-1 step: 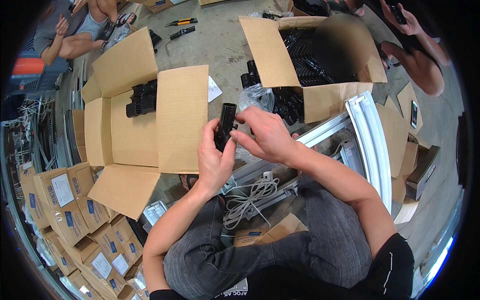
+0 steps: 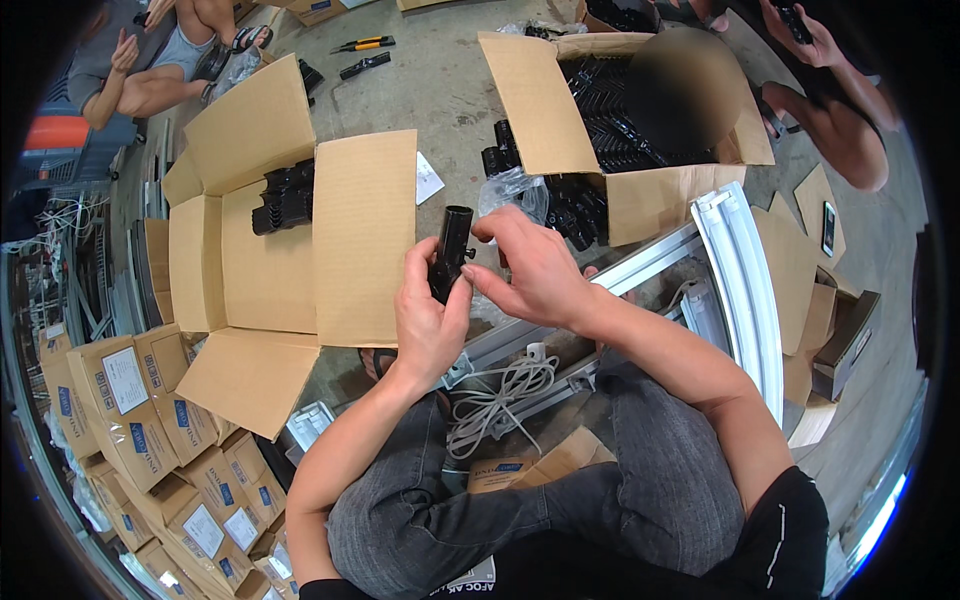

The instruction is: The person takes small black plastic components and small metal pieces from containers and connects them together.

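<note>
My left hand (image 2: 432, 310) is wrapped around a short black pipe connector (image 2: 455, 232), holding it upright with its round open end on top. From the connector's right side sticks a small black screw (image 2: 470, 253). My right hand (image 2: 537, 268) is beside it, thumb and index finger apart on either side of the screw, with nothing gripped; the thumb tip is close to the connector and my left thumb. More black connectors (image 2: 285, 198) lie in the open cardboard box (image 2: 365, 240) on the left. Others (image 2: 578, 212) are piled on the floor beyond my right hand.
Another open box (image 2: 655, 195) holds many black parts. White metal rails (image 2: 745, 290) and a coiled cable (image 2: 510, 395) lie before my legs. Stacked cartons (image 2: 125, 385) stand at left. A phone (image 2: 828, 228) lies at right. Other people sit at upper left and right.
My right index finger has lifted slightly up and away from the screw, leaving more of it visible. My left hand and the connector stay in place.
</note>
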`<action>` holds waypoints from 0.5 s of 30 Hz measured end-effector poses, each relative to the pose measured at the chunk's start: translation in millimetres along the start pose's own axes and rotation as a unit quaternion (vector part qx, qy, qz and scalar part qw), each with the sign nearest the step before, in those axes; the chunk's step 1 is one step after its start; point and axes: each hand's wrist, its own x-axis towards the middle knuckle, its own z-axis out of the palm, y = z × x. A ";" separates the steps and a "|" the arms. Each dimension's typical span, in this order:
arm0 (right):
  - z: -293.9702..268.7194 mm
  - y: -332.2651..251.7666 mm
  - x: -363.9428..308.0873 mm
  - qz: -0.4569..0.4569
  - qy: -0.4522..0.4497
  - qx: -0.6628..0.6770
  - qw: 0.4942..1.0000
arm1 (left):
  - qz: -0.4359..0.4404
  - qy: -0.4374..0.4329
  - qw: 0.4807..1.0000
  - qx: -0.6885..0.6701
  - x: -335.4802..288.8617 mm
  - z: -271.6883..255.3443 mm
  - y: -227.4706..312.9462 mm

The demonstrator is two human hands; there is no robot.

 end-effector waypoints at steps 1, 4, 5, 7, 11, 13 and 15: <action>2.5 0.0 -0.7 0.003 0.014 0.018 1.000 | -0.007 0.000 1.000 -0.006 -0.2 -0.6 -0.4; 0.8 3.4 -2.8 0.006 -0.002 0.022 1.000 | 0.005 -0.003 1.000 0.003 0.3 0.7 0.8; 0.5 5.2 -3.2 0.004 -0.032 0.013 0.999 | 0.005 -0.003 1.000 0.004 0.4 0.3 0.7; 0.9 8.1 -4.0 0.014 -0.049 -0.001 0.999 | 0.000 -0.008 1.000 0.017 0.3 -0.4 0.0; 1.9 -2.9 -2.3 0.010 0.027 0.018 0.999 | -0.003 0.001 1.000 -0.010 -0.3 -0.1 -1.2; 4.0 2.5 -2.9 0.000 0.010 0.016 1.000 | 0.009 0.001 1.000 0.002 0.0 -0.2 -0.4; 4.3 7.7 -4.7 -0.010 -0.005 0.013 1.000 | 0.008 -0.003 1.000 0.011 -0.8 -0.1 0.2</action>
